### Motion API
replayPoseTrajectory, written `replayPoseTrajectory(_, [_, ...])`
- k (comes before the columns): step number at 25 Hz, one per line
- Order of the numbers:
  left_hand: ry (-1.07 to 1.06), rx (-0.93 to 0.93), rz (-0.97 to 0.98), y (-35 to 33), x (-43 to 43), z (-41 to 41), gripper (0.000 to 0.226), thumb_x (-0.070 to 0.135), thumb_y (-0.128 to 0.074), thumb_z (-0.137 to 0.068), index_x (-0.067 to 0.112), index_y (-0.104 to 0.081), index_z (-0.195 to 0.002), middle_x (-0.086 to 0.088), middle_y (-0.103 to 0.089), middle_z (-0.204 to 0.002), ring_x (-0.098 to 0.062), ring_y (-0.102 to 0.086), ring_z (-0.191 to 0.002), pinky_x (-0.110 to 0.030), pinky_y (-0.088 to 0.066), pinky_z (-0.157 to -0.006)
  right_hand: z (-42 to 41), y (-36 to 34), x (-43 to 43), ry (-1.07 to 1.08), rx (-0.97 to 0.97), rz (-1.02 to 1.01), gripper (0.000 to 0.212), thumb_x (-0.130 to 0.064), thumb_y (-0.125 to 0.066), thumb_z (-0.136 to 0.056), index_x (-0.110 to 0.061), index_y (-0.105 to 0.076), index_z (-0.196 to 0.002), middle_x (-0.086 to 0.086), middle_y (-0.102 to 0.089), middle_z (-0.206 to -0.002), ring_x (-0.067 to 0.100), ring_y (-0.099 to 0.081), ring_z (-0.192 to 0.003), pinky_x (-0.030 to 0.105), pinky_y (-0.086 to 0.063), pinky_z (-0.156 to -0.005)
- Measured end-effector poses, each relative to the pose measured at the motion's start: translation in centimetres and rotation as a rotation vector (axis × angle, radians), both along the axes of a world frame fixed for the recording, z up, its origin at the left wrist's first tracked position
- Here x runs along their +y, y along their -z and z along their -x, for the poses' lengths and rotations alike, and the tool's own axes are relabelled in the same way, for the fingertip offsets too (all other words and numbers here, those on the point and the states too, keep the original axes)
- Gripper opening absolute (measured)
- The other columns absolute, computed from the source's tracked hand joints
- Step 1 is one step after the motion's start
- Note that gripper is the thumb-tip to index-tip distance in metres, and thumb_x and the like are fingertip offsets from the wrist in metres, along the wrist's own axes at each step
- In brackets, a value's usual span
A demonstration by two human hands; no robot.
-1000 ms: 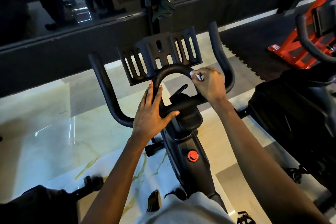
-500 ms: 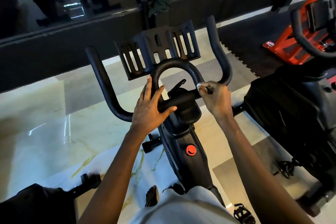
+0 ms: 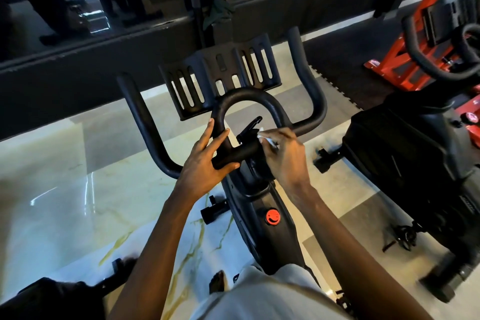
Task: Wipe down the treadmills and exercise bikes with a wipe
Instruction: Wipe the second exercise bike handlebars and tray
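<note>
A black exercise bike (image 3: 249, 215) is being viewed from above, past a person's two bare forearms. Its black padded handlebar (image 3: 246, 93) is being steadied by the left hand (image 3: 201, 163). The left fingers (image 3: 207, 132) are being held straight and slightly spread, two of them straddling the left leg of the handlebar's central loop. The left thumb is being hooked under the short cross bar.

A white crumpled wipe (image 3: 263, 138) is being pinched in the curled fingers (image 3: 279, 135) of the right hand (image 3: 285, 153). It is being held against the right end of that cross bar, a little to the right of the left thumb tip. Only a small part of the wipe is being shown; the rest is being hidden inside the hand.

A small black lever (image 3: 250, 127) is being seen just beside the right fingertips, between the two hands. Beyond the fingers of both hands, a black slotted tray (image 3: 223, 70) is being carried at the front of the handlebar. Below the right wrist, a round red knob (image 3: 273, 216) is being shown on the bike's frame. Under the left forearm, a glossy pale marble floor (image 3: 65, 189) with yellow veins is being lit. Well to the right of the right hand, a second black exercise bike (image 3: 402, 150) is being seen, with a red metal frame (image 3: 405, 60) beyond it.
</note>
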State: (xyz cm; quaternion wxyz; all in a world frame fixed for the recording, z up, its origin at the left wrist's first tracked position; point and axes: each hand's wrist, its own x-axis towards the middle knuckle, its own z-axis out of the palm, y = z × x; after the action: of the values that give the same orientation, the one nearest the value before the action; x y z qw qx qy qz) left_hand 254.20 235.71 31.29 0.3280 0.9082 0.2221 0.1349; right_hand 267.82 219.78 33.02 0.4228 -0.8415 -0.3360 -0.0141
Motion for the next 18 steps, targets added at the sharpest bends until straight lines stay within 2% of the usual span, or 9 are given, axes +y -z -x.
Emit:
replayPoseTrajectory(2, [0.008, 0.005, 0.009, -0.1, 0.2, 0.0, 0.085, 0.043, -0.081, -0.080, 0.042, -0.035, -0.152, 0.025, 0.004, -0.165, -0.013, -0.018, -0.152, -0.046, -0.035, -0.115, 0.9, 0.1, 0.6, -0.117, -0.046, 0.048, 0.020, -0.015, -0.069, -0.092, -0.017, -0.076, -0.111, -0.003, -0.068, -0.110, 0.009, -0.062, -0.102, 0.012, -0.045, -0.097])
replayPoseTrajectory(4, [0.006, 0.011, 0.005, -0.1, 0.3, -0.1, 0.085, 0.044, -0.081, -0.080, 0.042, -0.035, -0.152, 0.025, 0.004, -0.165, -0.014, -0.018, -0.152, -0.048, -0.036, -0.115, 0.5, -0.4, 0.4, -0.202, -0.057, 0.090, 0.020, -0.014, -0.068, -0.093, -0.018, -0.075, -0.111, -0.005, -0.066, -0.109, 0.003, -0.060, -0.093, 0.008, -0.046, -0.092])
replayPoseTrajectory(6, [0.004, 0.009, -0.001, 0.0, 0.2, -0.1, 0.085, 0.046, -0.080, -0.080, 0.043, -0.034, -0.152, 0.026, 0.004, -0.165, -0.014, -0.017, -0.152, -0.049, -0.037, -0.115, -1.4, -1.3, -0.6, -0.149, 0.005, 0.137, 0.021, -0.016, -0.065, -0.095, -0.020, -0.073, -0.114, -0.009, -0.059, -0.108, -0.007, -0.055, -0.081, -0.003, -0.041, -0.082])
replayPoseTrajectory(7, [0.003, 0.005, -0.003, 0.1, 0.2, -0.1, 0.085, 0.046, -0.080, -0.080, 0.043, -0.035, -0.152, 0.025, 0.004, -0.165, -0.013, -0.017, -0.152, -0.049, -0.036, -0.115, -2.5, -1.7, -1.3, -0.093, 0.022, 0.157, 0.021, -0.017, -0.064, -0.096, -0.021, -0.073, -0.114, -0.009, -0.059, -0.108, -0.009, -0.052, -0.077, -0.003, -0.041, -0.078])
replayPoseTrajectory(10, [-0.004, -0.012, 0.029, 0.1, 0.4, -0.1, 0.085, 0.043, -0.081, -0.079, 0.043, -0.037, -0.151, 0.024, 0.000, -0.165, -0.007, -0.015, -0.150, -0.043, -0.032, -0.116, -3.9, -1.9, -1.9, 0.009, 0.024, 0.167, 0.019, -0.018, -0.064, -0.096, -0.020, -0.074, -0.112, -0.003, -0.069, -0.110, -0.008, -0.056, -0.078, 0.005, -0.048, -0.081])
replayPoseTrajectory(12, [-0.002, -0.028, 0.063, 0.1, 0.5, -0.1, 0.084, 0.039, -0.083, -0.078, 0.041, -0.040, -0.150, 0.025, -0.002, -0.165, -0.006, -0.017, -0.151, -0.037, -0.029, -0.117, -2.3, -1.7, -0.7, -0.025, 0.071, 0.168, 0.019, -0.019, -0.063, -0.096, -0.020, -0.073, -0.113, -0.004, -0.063, -0.111, -0.006, -0.056, -0.077, -0.002, -0.045, -0.075])
replayPoseTrajectory(14, [0.003, -0.048, 0.067, 0.2, 0.6, 0.0, 0.083, 0.036, -0.084, -0.078, 0.039, -0.042, -0.149, 0.025, -0.004, -0.165, -0.004, -0.018, -0.150, -0.030, -0.027, -0.116, 0.2, -1.1, 0.8, -0.106, 0.058, 0.144, 0.020, -0.021, -0.063, -0.097, -0.020, -0.073, -0.114, -0.006, -0.058, -0.110, -0.001, -0.059, -0.082, 0.001, -0.045, -0.082])
replayPoseTrajectory(15, [0.005, -0.046, 0.062, 0.1, 0.6, 0.0, 0.082, 0.034, -0.084, -0.079, 0.039, -0.042, -0.150, 0.024, -0.004, -0.165, -0.002, -0.017, -0.150, -0.029, -0.027, -0.115, 1.3, -0.8, 1.3, -0.151, 0.038, 0.127, 0.020, -0.021, -0.064, -0.097, -0.020, -0.073, -0.114, -0.005, -0.059, -0.110, 0.000, -0.059, -0.084, 0.003, -0.045, -0.086])
replayPoseTrajectory(18, [0.028, 0.001, 0.037, 0.0, 0.7, 0.1, 0.083, 0.028, -0.082, -0.083, 0.040, -0.038, -0.152, 0.021, -0.001, -0.166, 0.002, -0.006, -0.147, -0.031, -0.022, -0.115, 2.8, -0.1, 1.4, -0.194, -0.009, 0.088, 0.021, -0.015, -0.067, -0.094, -0.016, -0.075, -0.113, 0.000, -0.059, -0.105, 0.000, -0.054, -0.079, -0.007, -0.034, -0.083])
